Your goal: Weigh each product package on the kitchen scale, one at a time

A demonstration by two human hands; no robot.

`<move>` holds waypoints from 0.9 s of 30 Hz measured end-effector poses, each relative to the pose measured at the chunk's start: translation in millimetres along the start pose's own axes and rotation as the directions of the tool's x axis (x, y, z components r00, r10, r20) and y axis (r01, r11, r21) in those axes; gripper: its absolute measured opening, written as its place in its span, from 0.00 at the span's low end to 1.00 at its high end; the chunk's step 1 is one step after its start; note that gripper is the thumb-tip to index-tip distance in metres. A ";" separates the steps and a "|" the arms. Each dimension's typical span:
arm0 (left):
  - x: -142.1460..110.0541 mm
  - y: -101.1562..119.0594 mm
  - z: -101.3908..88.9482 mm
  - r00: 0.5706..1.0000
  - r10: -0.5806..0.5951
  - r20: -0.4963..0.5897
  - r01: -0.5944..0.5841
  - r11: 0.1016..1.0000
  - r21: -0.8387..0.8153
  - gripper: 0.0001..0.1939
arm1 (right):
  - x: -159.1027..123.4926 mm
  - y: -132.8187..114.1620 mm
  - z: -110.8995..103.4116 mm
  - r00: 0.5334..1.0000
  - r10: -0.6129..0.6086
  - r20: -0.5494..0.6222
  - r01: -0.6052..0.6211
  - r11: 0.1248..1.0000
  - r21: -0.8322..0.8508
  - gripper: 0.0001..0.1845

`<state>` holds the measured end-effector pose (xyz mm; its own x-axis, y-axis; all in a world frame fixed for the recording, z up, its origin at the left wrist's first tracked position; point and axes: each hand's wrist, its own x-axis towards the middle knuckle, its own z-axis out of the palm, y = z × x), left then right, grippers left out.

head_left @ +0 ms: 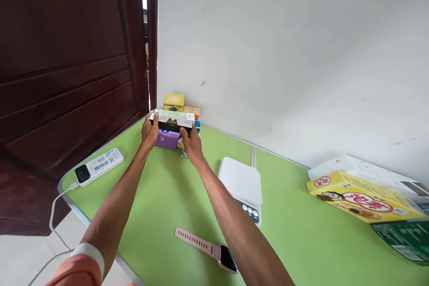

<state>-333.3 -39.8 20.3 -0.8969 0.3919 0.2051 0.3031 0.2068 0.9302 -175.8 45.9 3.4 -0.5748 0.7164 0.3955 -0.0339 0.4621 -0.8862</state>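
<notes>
A long, narrow carton [172,121], black along its front with a pale green and white top, is held level between both of my hands at the far left corner of the table. My left hand [150,130] grips its left end, thumb on the near face. At its right end my right hand [192,142] is closed on it the same way. Just below and behind it stand several small boxes: a purple box [167,140], a yellow box [173,101] and an orange box [192,111]. Whether the carton rests on them cannot be told.
On the green table [281,241] lie a white kitchen scale [241,181], a pink-strapped watch [214,250] and a white power bank [100,166] with a cable. A yellow snack box [362,196] and a green package [405,241] are at right. A wall and dark door border the table.
</notes>
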 end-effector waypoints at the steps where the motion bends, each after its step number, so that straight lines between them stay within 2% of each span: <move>1: -4.0 2.5 -0.8 1.000 -0.017 0.000 0.017 1.000 -0.016 0.40 | -2.5 -3.6 0.0 1.000 0.024 0.000 -0.024 0.999 0.026 0.41; 2: -8.4 6.2 -2.2 1.000 -0.022 -0.002 0.022 0.999 -0.035 0.40 | -5.3 -7.6 -1.2 0.999 0.038 -0.008 -0.037 0.998 0.042 0.41; 5: -23.8 23.4 -6.4 0.996 0.079 -0.042 -0.082 0.994 -0.077 0.39 | -15.1 -22.7 -12.6 0.997 0.064 -0.042 -0.060 0.995 0.084 0.42; 9: -56.0 54.6 -0.4 0.979 0.203 -0.034 -0.205 0.972 -0.117 0.40 | -36.9 -48.2 -52.9 0.988 0.047 -0.147 -0.040 0.998 0.050 0.45; 11: -81.3 67.8 9.5 0.970 0.239 0.035 -0.230 0.958 -0.171 0.42 | -54.8 -57.8 -83.2 0.978 0.028 -0.205 -0.030 1.000 -0.006 0.46; 14: -128.1 75.9 30.1 0.938 0.271 0.216 -0.213 0.943 -0.254 0.46 | -91.8 -59.2 -132.0 0.948 0.049 -0.315 -0.085 0.991 -0.102 0.46; 17: -172.2 68.6 52.1 0.867 0.233 0.441 -0.134 0.960 -0.245 0.52 | -133.6 -44.7 -171.8 0.899 0.118 -0.421 -0.208 0.963 -0.173 0.49; 20: -199.7 54.4 69.8 0.773 0.198 0.602 -0.116 0.978 -0.172 0.57 | -167.5 -22.7 -194.1 0.858 0.192 -0.477 -0.309 0.934 -0.180 0.49; 23: -209.0 40.5 80.3 0.712 0.189 0.677 -0.164 0.981 -0.102 0.59 | -186.5 -2.0 -200.4 0.839 0.243 -0.487 -0.348 0.927 -0.138 0.49; 27: -207.1 23.2 86.1 0.697 0.169 0.697 -0.193 0.980 -0.045 0.57 | -195.0 19.1 -196.7 0.855 0.254 -0.452 -0.316 0.946 -0.066 0.46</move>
<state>-112.8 -38.9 -26.8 -0.3492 0.9329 0.0883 0.4561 0.0869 0.8857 96.5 17.9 -43.2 -0.1300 0.9663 0.2221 0.2031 0.2452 -0.9480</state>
